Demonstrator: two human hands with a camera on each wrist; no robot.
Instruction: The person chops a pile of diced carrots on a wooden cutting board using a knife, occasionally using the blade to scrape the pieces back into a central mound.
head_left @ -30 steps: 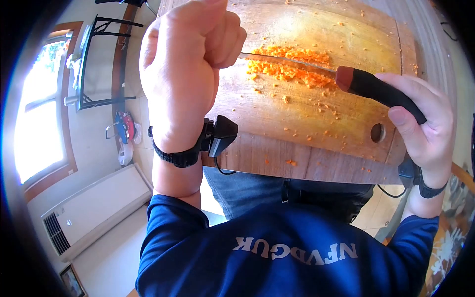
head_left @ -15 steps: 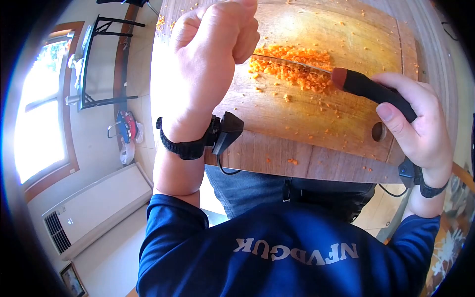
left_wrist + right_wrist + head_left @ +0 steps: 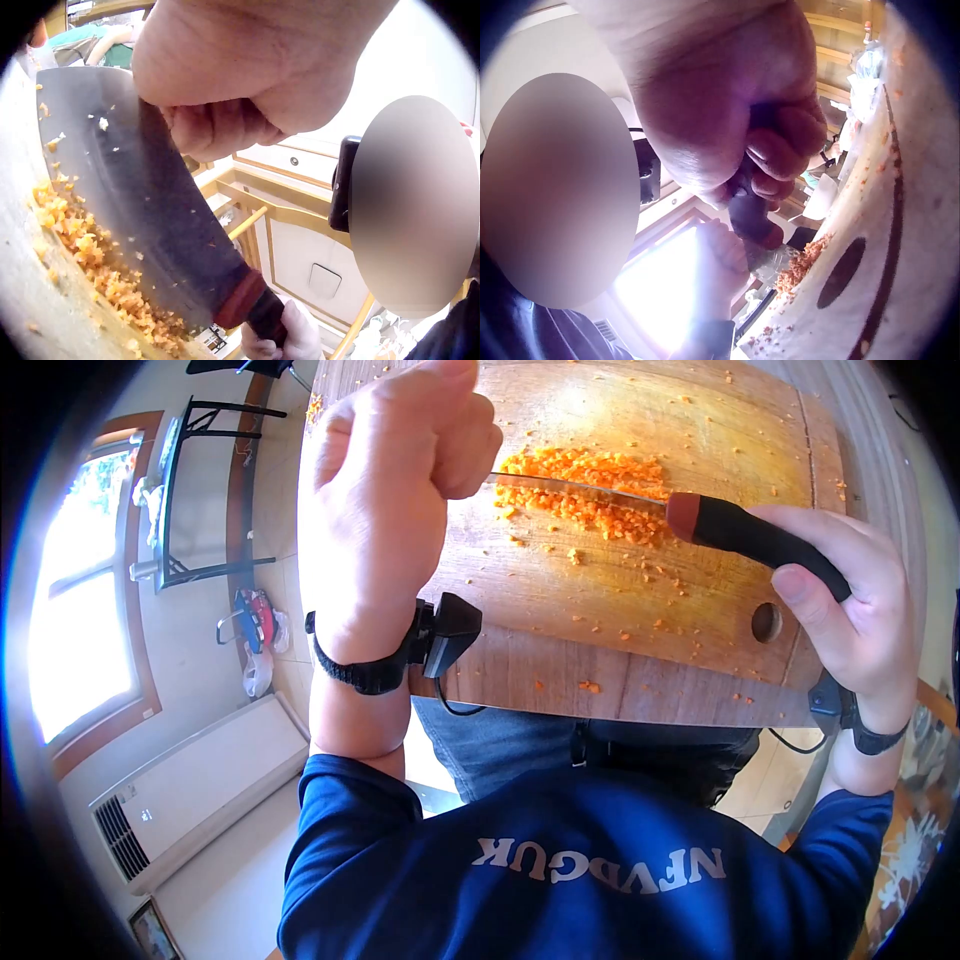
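Head view: a knife (image 3: 690,518) lies lengthwise over a heap of chopped orange bits (image 3: 600,517), at the upper middle of the frame.
The knife's long axis goes from upper centre slightly down toward the right side, almost the same direction as the heap, with bits on both sides of the blade (image 3: 142,180). The right hand (image 3: 860,605), at the right of the frame, grips the black handle (image 3: 765,540). The left hand (image 3: 395,490), at the upper left, has its fingers curled and seems to hold the blade's back near its far end. This left hand is nearer to the heap, just beside its left end. Below lies a wooden board (image 3: 560,600), on a counter (image 3: 600,685). Whether the cutting edge touches the board, I cannot tell.
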